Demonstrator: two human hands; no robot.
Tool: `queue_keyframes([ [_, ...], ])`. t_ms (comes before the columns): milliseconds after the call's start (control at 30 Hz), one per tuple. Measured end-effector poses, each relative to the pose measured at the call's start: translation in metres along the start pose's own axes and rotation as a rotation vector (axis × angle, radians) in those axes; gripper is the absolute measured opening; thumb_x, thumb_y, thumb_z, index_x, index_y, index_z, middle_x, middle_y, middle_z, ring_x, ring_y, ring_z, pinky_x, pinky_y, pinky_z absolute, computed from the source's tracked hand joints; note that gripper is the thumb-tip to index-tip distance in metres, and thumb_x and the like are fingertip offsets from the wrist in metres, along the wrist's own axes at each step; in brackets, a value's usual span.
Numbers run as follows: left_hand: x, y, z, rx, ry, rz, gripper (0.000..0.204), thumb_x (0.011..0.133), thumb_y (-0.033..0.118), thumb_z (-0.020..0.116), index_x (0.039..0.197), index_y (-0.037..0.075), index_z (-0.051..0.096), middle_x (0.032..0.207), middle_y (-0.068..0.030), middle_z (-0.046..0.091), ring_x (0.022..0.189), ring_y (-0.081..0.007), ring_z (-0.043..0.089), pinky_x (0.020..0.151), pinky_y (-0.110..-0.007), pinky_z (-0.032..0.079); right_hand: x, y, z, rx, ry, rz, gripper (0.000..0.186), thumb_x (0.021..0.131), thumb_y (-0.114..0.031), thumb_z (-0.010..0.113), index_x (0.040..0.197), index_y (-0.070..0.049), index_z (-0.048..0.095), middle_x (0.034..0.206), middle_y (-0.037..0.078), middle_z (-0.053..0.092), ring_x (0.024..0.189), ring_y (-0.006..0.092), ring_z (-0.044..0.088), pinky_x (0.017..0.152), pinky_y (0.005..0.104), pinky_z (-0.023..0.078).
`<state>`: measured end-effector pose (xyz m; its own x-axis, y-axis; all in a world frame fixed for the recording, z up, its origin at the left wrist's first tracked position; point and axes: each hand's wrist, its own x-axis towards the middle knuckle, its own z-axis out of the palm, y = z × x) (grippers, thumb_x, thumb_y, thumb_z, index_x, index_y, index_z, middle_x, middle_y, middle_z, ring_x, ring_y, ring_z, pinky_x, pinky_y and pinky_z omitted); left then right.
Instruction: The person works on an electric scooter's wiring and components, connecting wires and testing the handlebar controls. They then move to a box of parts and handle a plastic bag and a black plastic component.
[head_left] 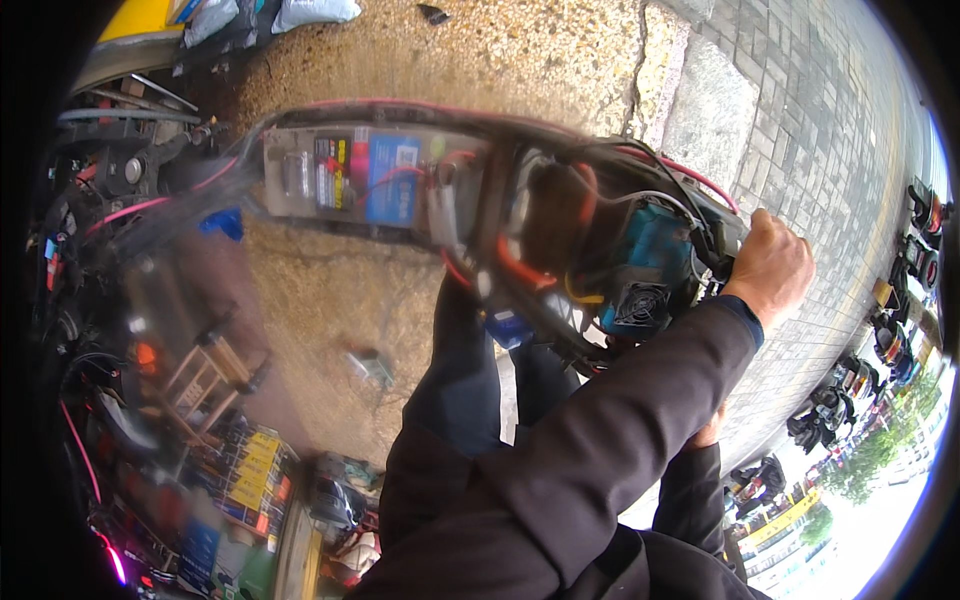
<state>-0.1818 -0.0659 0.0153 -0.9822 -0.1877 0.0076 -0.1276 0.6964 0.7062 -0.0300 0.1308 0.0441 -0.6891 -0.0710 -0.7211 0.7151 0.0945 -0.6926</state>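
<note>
Teal fan unit inside scooter frame

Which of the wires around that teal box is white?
The thin white wire arching just above the teal box; the orange wire lies left of the box, the pinkish-red wire at its upper right.

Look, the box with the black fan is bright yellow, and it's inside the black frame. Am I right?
Not quite: the box is teal, not bright yellow, as the head view shows. It does have the black fan and sits inside the black frame.
</note>
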Motion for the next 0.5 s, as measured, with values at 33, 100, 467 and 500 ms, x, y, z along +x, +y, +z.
queue_keyframes([
  [33,0.0,0.001,0.002,0.004,0.005,0.002,0.016,0.088,0.025,0.058,0.088,0.016,0.071,0.079,-0.0031,0.071,0.077,-0.0185,0.066,0.075,-0.04,0.037,0.0,0.005,-0.007,-0.016,0.044,0.028,0.043,0.088,-0.001,0.059,0.13,-0.003,0.056,0.124,0.017,0.064,0.11,0.0281,0.065,0.098,0.0422,0.053],
  [100,0.001,0.002,0.006,-0.014,-0.018,-0.011,0.018,0.088,0.026,0.057,0.09,0.016,0.072,0.08,-0.003,0.071,0.077,-0.0187,0.065,0.076,-0.04,0.036,0.001,0.016,-0.022,0.049,0.084,0.029,0.044,0.087,-0.001,0.058,0.131,-0.004,0.056,0.125,0.017,0.064,0.111,0.0295,0.065,0.098,0.0436,0.054],
  [467,0.004,0.005,0.011,-0.042,-0.085,0.015,0.017,0.089,0.028,0.059,0.09,0.018,0.072,0.079,-0.0013,0.071,0.077,-0.018,0.065,0.074,-0.041,0.036,0.007,0.019,-0.059,0.036,0.139,0.166,0.047,0.086,0.002,0.058,0.133,-0.004,0.054,0.127,0.019,0.062,0.114,0.032,0.064,0.099,0.0462,0.053],
  [500,0.003,0.004,0.011,-0.037,-0.084,0.017,0.016,0.089,0.028,0.059,0.089,0.018,0.072,0.079,-0.0013,0.071,0.077,-0.0182,0.065,0.074,-0.042,0.036,0.007,0.018,-0.053,0.044,0.137,0.171,0.048,0.086,0.002,0.058,0.133,-0.004,0.054,0.127,0.019,0.062,0.114,0.0321,0.064,0.099,0.0462,0.053],
])
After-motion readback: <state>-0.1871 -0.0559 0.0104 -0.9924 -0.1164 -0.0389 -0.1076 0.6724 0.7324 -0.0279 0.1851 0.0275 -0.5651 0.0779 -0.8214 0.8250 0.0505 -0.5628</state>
